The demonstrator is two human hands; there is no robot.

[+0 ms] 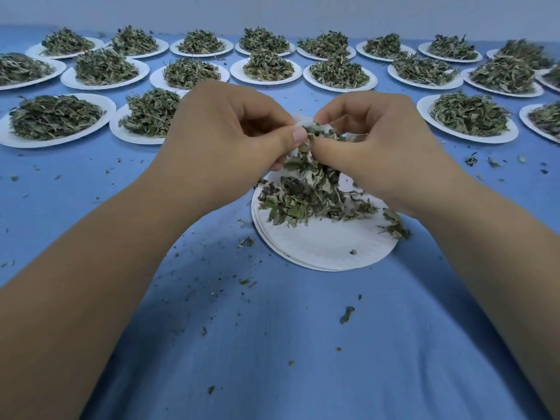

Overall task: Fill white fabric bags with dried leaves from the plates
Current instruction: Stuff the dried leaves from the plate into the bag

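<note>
A small white fabric bag (299, 122) is held between both hands above a white paper plate (324, 247). My left hand (224, 128) pinches the bag's edge with thumb and fingers. My right hand (372, 144) pinches a clump of dried leaves (309, 140) at the bag's mouth. Most of the bag is hidden behind the fingers and leaves. More dried leaves (306, 195) hang from the hands and lie heaped on the far half of the plate, which looks like the top of a small stack.
Several white plates heaped with dried leaves stand in rows across the far side of the blue cloth (272, 344), such as one at the left (57, 119) and one at the right (466, 119). Leaf crumbs are scattered over the cloth around the near plate.
</note>
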